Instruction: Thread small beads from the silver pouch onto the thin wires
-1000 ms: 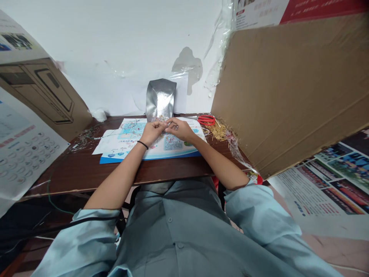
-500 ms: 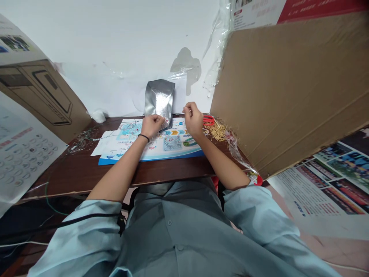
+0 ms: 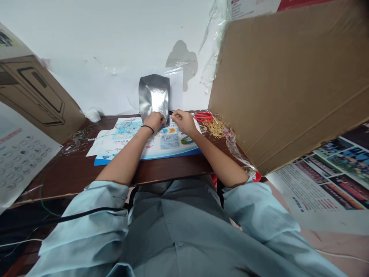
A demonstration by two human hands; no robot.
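A silver foil pouch (image 3: 155,94) stands against the wall at the back of the desk. In front of its lower edge is my left hand (image 3: 156,120), its fingers closed in a pinch; what they hold is too small to make out. My right hand (image 3: 183,121) is a short way to the right, thumb and fingertips pressed together over the printed sheet (image 3: 170,143), and anything between them is too small to name. Right of that hand lie a red-handled tool (image 3: 203,117) and a heap of thin golden sticks or pins (image 3: 215,127).
Tangled thin wire or thread (image 3: 77,140) lies on the desk's left side, near a crumpled white wad (image 3: 92,115). Cardboard boxes (image 3: 282,84) wall in the right side, with another box (image 3: 43,96) on the left. Clear plastic wrap (image 3: 231,144) trails at the right.
My right hand has come down and leftward, nearer to my left hand, which stays in front of the pouch. The whole view has shifted slightly.
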